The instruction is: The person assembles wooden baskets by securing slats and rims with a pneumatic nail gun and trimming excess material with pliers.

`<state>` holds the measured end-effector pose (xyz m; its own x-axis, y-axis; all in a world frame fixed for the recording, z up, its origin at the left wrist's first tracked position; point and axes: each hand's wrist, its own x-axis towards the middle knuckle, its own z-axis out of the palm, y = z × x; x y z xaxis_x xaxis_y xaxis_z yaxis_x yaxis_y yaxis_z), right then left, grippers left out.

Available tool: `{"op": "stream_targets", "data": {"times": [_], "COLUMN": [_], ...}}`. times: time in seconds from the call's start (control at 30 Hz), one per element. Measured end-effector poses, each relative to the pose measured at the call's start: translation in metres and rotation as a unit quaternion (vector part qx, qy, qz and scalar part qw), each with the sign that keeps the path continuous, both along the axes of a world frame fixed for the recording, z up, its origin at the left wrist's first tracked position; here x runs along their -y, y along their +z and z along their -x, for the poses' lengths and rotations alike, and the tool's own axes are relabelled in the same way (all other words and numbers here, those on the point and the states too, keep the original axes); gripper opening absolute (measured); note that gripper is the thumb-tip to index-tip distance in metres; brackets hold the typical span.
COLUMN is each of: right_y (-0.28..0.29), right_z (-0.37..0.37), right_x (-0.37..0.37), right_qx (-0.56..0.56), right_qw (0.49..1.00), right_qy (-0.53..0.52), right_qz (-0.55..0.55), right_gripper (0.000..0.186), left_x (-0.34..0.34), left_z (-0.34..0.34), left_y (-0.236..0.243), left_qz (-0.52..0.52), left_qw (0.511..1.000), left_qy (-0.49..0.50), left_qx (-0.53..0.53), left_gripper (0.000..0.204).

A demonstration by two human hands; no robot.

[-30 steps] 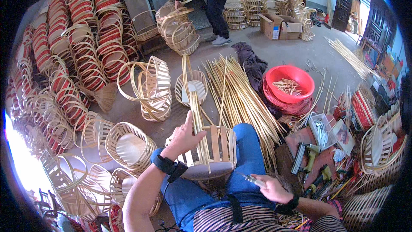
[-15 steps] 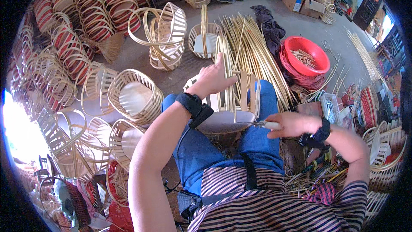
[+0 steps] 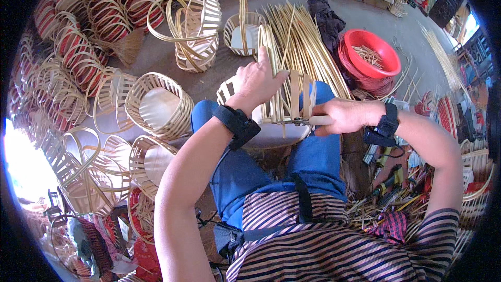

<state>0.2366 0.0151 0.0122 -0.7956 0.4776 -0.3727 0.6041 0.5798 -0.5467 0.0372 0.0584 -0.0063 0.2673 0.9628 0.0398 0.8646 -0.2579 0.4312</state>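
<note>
left: pale open basket (image 3: 159, 105). left hand (image 3: 255, 81) lies over pale strips (image 3: 269, 35), index finger (image 3: 263, 58) extended; other fingers hidden, grip cannot be told. centre: slatted basket (image 3: 295, 94) on the knees (image 3: 204, 110), base toward the body. pliers (image 3: 299, 121), jaws leftward near that base, gripped in right hand (image 3: 347, 116). right: red basin (image 3: 389, 57), sticks (image 3: 368, 55) inside.

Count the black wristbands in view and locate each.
2: one wristband on the wrist of the left hand, another wristband on the wrist of the right hand. Others may be hidden.
</note>
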Motion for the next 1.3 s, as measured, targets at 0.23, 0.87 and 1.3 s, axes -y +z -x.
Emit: {"op": "stream_targets", "data": {"times": [0.23,0.87,1.3], "right_y": [-0.005,-0.082,-0.079], "right_z": [0.005,0.025,0.042], "right_x": [0.04,0.035,0.016], "right_qx": [0.044,-0.353,-0.41], "right_qw": [0.98,0.795,0.661], "right_qy": [-0.154,-0.108,-0.098], "right_qz": [-0.113,0.482,0.62], "right_gripper": [0.028,0.048,0.041], "left_x": [0.006,0.151,0.159], "left_z": [0.006,0.254,0.268], "left_y": [0.002,-0.036,-0.044], "left_qz": [-0.062,0.118,0.154], "left_qw": [0.99,0.779,0.767], "left_qy": [0.083,0.283,0.312], "left_qx": [0.097,0.547,0.54], "left_gripper": [0.049,0.034,0.033]}}
